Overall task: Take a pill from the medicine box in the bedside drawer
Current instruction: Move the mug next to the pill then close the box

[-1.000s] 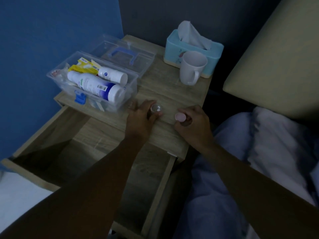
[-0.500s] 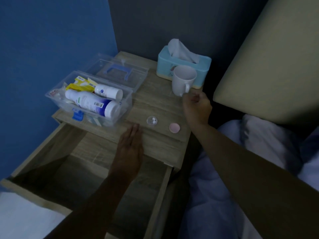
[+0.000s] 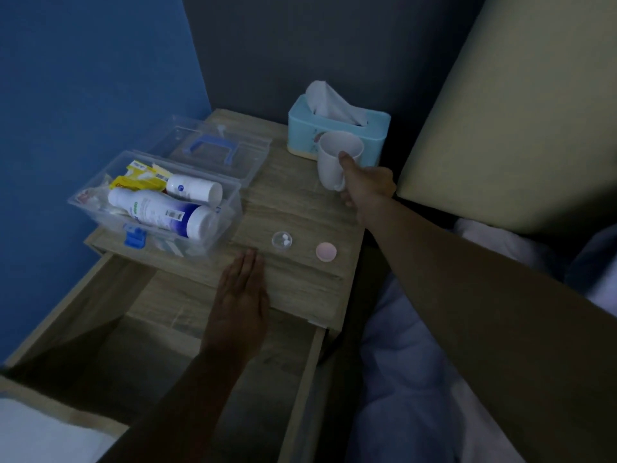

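**Pills out on the tabletop, right hand on the mug**

2 white pills (image 3: 284, 239) lie in a small clear cup (image 3: 282, 241) on the tabletop (image 3: 300, 208), near its front edge. Just right of the cup, apart from it, lies a round pink cap (image 3: 326, 251).

Left of the cup stands the clear medicine box (image 3: 157, 208), open, its near right corner close to the cup. Inside it lie 2 white bottles on their sides, the larger one (image 3: 160, 213) in front with a blue band, the smaller one (image 3: 193, 192) behind, and yellow packets (image 3: 140, 180) at the far left. The box's clear lid (image 3: 217, 152) with a blue handle lies flat just beyond it.

The left hand (image 3: 242, 295) rests flat and open, palm down, on the tabletop's front edge, fingertips pointing toward the cup but short of it. Below it the drawer (image 3: 110, 329) is pulled out, its inside dark.

The right hand (image 3: 364, 185) reaches to the far right of the tabletop and is closed around a white mug (image 3: 335, 162), thumb on the side facing the camera, near the rim. Whether the mug is lifted or standing I cannot tell. Right behind the mug sits a light blue tissue box (image 3: 337, 128) with a tissue sticking up.

Further right are a beige headboard (image 3: 517, 111) and pale bedding (image 3: 417, 379).
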Tool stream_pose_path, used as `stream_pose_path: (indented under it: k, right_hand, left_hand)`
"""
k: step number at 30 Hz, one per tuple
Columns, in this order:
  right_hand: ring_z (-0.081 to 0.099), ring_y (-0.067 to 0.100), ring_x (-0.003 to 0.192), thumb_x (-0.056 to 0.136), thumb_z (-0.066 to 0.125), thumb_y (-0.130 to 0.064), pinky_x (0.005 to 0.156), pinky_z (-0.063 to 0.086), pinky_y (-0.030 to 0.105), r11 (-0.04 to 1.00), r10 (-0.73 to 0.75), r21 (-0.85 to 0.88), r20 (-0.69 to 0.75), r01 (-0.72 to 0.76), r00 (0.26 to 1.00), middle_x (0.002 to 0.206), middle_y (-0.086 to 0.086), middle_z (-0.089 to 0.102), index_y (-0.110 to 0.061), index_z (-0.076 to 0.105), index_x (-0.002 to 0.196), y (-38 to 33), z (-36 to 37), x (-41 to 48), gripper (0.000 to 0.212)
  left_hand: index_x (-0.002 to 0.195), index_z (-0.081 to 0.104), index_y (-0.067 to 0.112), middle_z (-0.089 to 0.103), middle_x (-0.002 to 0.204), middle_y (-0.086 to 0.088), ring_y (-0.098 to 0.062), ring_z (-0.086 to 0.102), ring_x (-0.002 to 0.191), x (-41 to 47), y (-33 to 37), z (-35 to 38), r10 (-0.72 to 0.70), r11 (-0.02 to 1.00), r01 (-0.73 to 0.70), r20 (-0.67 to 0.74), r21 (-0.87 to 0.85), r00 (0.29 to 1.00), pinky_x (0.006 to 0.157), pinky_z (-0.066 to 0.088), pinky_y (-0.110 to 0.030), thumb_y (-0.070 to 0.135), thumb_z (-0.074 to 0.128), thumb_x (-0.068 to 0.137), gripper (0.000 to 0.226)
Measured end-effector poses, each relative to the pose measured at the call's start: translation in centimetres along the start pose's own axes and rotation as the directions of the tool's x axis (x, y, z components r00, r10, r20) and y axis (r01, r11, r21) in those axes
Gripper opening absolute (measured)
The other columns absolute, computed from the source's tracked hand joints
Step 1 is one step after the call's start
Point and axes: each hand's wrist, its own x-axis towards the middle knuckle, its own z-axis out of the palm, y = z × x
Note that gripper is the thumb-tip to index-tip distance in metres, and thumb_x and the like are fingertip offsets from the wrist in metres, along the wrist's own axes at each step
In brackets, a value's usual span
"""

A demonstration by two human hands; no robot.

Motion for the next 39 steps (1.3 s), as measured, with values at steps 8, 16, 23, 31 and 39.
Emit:
stream_pose_path:
  k: [8,16,23,31,39]
  right_hand:
    - [0.070,0.020,0.098,0.084,0.070,-0.040,0.069,0.048,0.021,0.993,-0.116,-0.040,-0.083,0.113,0.990,0.117,0.008,0.073,-0.007,0.071,0.118,-1.0,0.6,0.8,0.047]
    - [0.070,0.022,0.100,0.088,0.066,-0.027,0.068,0.047,0.020,0.996,-0.086,-0.017,-0.091,0.085,0.992,0.123,0.010,0.069,-0.006,0.063,0.126,-2.2,0.6,1.2,0.043]
    - [0.070,0.018,0.089,0.085,0.066,-0.025,0.060,0.045,0.018,0.978,-0.176,-0.130,-0.072,0.165,0.982,0.106,0.007,0.074,-0.005,0.072,0.112,-1.5,-1.1,0.5,0.034]
    - [0.051,0.009,0.051,0.088,0.061,-0.014,0.058,0.042,0.025,0.934,-0.289,-0.172,0.147,0.312,0.946,0.052,-0.001,0.055,-0.019,0.058,0.046,0.0,-3.6,-2.6,0.042]
    - [0.053,0.018,0.061,0.088,0.062,-0.014,0.059,0.043,0.031,0.909,-0.308,-0.211,0.239,0.359,0.921,0.061,0.009,0.058,0.010,0.070,0.069,0.6,-4.0,-4.1,0.031]
  left_hand:
    - [0.138,0.048,-0.005,0.045,0.146,-0.025,-0.037,0.041,0.138,0.2,-0.2,0.3,0.008,1.000,-0.008,-0.033,-0.003,0.999,0.113,0.035,-0.054,0.022,0.032,0.095,0.053]
    - [0.137,0.049,-0.005,0.046,0.145,-0.025,-0.038,0.043,0.137,0.2,-0.4,0.5,0.011,1.000,-0.011,-0.039,-0.006,0.999,0.112,0.036,-0.055,0.021,0.034,0.095,0.053]
    - [0.142,0.043,-0.002,0.039,0.151,-0.022,-0.033,0.034,0.143,0.1,-0.3,0.0,0.013,1.000,-0.013,0.005,0.005,1.000,0.118,0.028,-0.050,0.024,0.030,0.097,0.054]
    - [0.149,0.032,0.003,0.026,0.158,-0.016,-0.026,0.020,0.149,0.3,-0.1,-0.3,-0.016,1.000,0.015,0.050,0.011,0.999,0.122,0.016,-0.043,0.015,0.042,0.100,0.051]
    - [0.151,0.028,0.006,0.022,0.161,-0.013,-0.022,0.015,0.151,0.3,-0.1,-0.3,-0.027,0.999,0.025,0.067,0.037,0.997,0.123,0.012,-0.039,0.021,0.035,0.102,0.052]
